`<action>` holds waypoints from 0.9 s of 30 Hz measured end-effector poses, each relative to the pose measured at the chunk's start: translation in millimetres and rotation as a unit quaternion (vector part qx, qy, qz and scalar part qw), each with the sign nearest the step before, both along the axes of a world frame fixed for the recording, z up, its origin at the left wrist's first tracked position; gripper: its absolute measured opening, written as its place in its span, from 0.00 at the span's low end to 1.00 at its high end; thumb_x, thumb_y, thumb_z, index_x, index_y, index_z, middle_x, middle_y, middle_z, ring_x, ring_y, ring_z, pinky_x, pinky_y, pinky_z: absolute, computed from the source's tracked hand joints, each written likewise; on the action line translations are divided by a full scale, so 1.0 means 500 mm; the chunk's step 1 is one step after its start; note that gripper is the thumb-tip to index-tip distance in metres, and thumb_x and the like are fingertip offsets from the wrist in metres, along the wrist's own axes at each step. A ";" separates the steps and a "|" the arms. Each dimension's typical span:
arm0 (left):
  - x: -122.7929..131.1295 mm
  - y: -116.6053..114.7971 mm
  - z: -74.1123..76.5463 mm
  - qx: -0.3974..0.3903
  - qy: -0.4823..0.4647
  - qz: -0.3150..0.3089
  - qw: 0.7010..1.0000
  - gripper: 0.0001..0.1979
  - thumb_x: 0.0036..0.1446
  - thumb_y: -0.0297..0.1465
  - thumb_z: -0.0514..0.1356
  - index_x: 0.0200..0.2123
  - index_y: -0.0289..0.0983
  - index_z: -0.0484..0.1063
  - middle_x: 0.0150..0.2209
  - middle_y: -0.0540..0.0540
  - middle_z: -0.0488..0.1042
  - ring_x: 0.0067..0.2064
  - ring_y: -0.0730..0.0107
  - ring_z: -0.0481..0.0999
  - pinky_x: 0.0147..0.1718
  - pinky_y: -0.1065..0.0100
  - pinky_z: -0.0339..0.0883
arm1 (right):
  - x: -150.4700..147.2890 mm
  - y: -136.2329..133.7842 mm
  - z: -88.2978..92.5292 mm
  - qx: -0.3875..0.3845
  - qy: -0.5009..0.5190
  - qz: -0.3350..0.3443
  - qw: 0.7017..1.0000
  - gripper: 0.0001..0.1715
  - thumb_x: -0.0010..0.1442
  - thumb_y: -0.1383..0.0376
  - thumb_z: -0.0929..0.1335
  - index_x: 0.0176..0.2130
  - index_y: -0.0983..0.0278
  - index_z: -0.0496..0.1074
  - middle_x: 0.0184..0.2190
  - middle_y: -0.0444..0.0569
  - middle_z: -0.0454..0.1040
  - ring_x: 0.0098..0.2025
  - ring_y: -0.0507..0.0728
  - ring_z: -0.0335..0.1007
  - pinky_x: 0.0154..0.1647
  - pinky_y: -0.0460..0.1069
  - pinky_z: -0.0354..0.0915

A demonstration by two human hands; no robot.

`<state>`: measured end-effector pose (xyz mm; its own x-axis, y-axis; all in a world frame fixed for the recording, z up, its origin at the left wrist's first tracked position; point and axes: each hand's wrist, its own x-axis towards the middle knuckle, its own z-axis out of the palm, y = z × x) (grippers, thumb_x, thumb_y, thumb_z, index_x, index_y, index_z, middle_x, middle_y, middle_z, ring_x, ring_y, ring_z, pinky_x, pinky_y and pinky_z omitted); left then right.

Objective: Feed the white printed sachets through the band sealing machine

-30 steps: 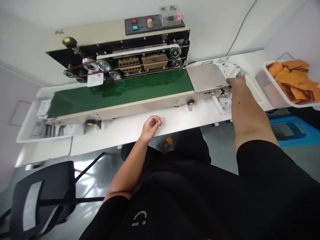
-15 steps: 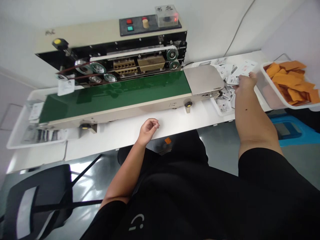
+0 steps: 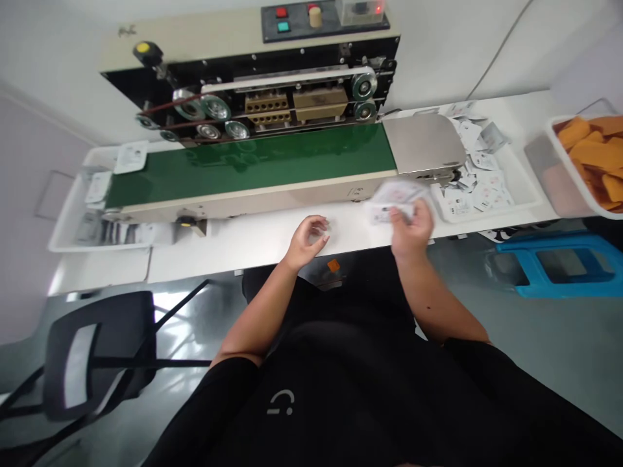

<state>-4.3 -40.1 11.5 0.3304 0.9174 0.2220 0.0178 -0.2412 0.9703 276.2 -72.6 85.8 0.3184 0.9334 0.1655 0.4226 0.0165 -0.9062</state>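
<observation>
our right hand [image 3: 411,230] has come back from the pile of sachets and now sits close in front of us, over the near part of the white table [image 3: 233,253]. it is clamped on a small bunch of printed white sachets [image 3: 395,202], pinched between thumb and fingers, with the bunch slightly fanned above the fist. our left hand [image 3: 306,241] holds nothing, its fingers loosely curled just over the table, and the two hands are well apart. ahead of the right hand and off to its right, a white tray [image 3: 528,202] holds a heap of loose sachets [image 3: 474,185], which reach up beside the steel plate [image 3: 423,144] at the end of a band sealer [image 3: 292,84]. straight ahead of the left hand runs the sealer's green conveyor belt [image 3: 248,162]. well left of that hand, at the belt's other end, a second white tray [image 3: 61,241] holds a row of finished-looking sachets [image 3: 114,232]. far to the right of the right hand sits a white tub [image 3: 552,162] of orange pieces [image 3: 596,146], with a blue stool [image 3: 559,267] on the floor below it. a black chair [image 3: 97,350] stands down to the left of the left hand.
</observation>
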 end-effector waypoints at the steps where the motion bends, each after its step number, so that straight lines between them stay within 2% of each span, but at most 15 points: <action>1: 0.000 -0.002 0.001 0.011 0.000 0.005 1.000 0.28 0.60 0.46 0.72 0.59 0.42 0.72 0.57 0.36 0.75 0.55 0.55 0.78 0.53 0.56 0.73 | -0.041 -0.007 -0.018 0.029 -0.005 0.043 0.999 0.27 0.67 0.55 0.68 0.63 0.36 0.73 0.56 0.46 0.77 0.63 0.66 0.76 0.55 0.66 0.79; 3: -0.002 -0.004 0.000 0.031 -0.014 0.028 0.999 0.33 0.58 0.47 0.72 0.62 0.44 0.69 0.63 0.35 0.71 0.61 0.51 0.75 0.59 0.52 0.71 | -0.106 -0.006 -0.046 0.105 -0.030 0.103 0.989 0.22 0.68 0.56 0.69 0.57 0.34 0.78 0.51 0.43 0.80 0.56 0.65 0.80 0.58 0.66 0.78; 4: -0.003 -0.004 -0.002 0.034 -0.027 0.042 0.998 0.34 0.58 0.49 0.72 0.63 0.45 0.68 0.64 0.35 0.70 0.63 0.50 0.74 0.60 0.51 0.70 | -0.129 -0.001 -0.056 0.116 -0.050 0.144 0.982 0.21 0.69 0.56 0.68 0.57 0.34 0.79 0.51 0.42 0.80 0.55 0.64 0.80 0.60 0.65 0.77; 6: -0.005 -0.004 -0.007 0.028 -0.058 0.067 0.996 0.35 0.59 0.51 0.71 0.64 0.47 0.66 0.65 0.36 0.70 0.64 0.51 0.74 0.61 0.50 0.70 | -0.160 0.015 -0.067 0.105 -0.092 0.207 0.968 0.22 0.71 0.57 0.66 0.58 0.33 0.79 0.52 0.40 0.80 0.55 0.63 0.80 0.61 0.63 0.77; 9: -0.006 -0.002 -0.015 0.019 -0.085 0.097 0.991 0.30 0.63 0.50 0.68 0.62 0.47 0.68 0.62 0.38 0.73 0.62 0.54 0.76 0.59 0.53 0.72 | -0.178 0.035 -0.080 0.079 -0.136 0.243 0.957 0.26 0.71 0.59 0.65 0.61 0.34 0.77 0.53 0.41 0.80 0.55 0.63 0.79 0.59 0.60 0.77; 12: -0.005 0.000 -0.020 0.021 -0.077 0.102 0.992 0.22 0.67 0.47 0.65 0.57 0.44 0.73 0.58 0.39 0.76 0.61 0.56 0.77 0.59 0.54 0.72 | -0.181 0.044 -0.108 0.083 -0.140 0.232 0.959 0.33 0.68 0.64 0.68 0.67 0.38 0.72 0.56 0.45 0.78 0.58 0.64 0.77 0.62 0.60 0.75; 16: -0.006 -0.001 -0.018 0.028 -0.064 0.094 0.993 0.18 0.69 0.47 0.63 0.52 0.41 0.77 0.55 0.39 0.78 0.60 0.57 0.78 0.62 0.55 0.71 | -0.175 0.042 -0.156 0.097 -0.090 0.169 0.977 0.39 0.61 0.67 0.71 0.69 0.56 0.69 0.60 0.56 0.74 0.63 0.65 0.73 0.66 0.61 0.72; 18: -0.006 -0.002 -0.018 0.026 -0.056 0.089 0.994 0.18 0.70 0.47 0.62 0.52 0.40 0.78 0.53 0.40 0.79 0.57 0.59 0.79 0.59 0.57 0.72 | -0.170 0.039 -0.173 0.070 -0.046 0.152 0.985 0.39 0.60 0.65 0.72 0.69 0.62 0.68 0.58 0.58 0.75 0.59 0.64 0.75 0.63 0.60 0.74; 22: -0.007 -0.004 -0.024 0.032 -0.039 0.108 0.993 0.20 0.71 0.49 0.60 0.52 0.40 0.76 0.49 0.42 0.79 0.50 0.63 0.80 0.53 0.59 0.73 | -0.162 0.037 -0.179 0.046 0.040 0.151 0.987 0.43 0.62 0.62 0.74 0.72 0.58 0.63 0.51 0.53 0.79 0.52 0.60 0.79 0.56 0.56 0.77; 27: -0.012 -0.001 -0.027 0.093 0.006 0.095 0.991 0.19 0.73 0.49 0.54 0.51 0.41 0.73 0.47 0.42 0.75 0.50 0.61 0.77 0.53 0.57 0.71 | -0.159 0.047 -0.153 0.088 0.024 0.209 0.974 0.45 0.63 0.63 0.75 0.74 0.52 0.60 0.51 0.50 0.80 0.55 0.60 0.79 0.60 0.57 0.74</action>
<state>-10.0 -40.8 -2.0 0.1592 0.9071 0.3897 0.0911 -0.4065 0.9091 196.7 -49.3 9.3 -0.0719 0.9413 0.3298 0.3031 0.3356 -0.8919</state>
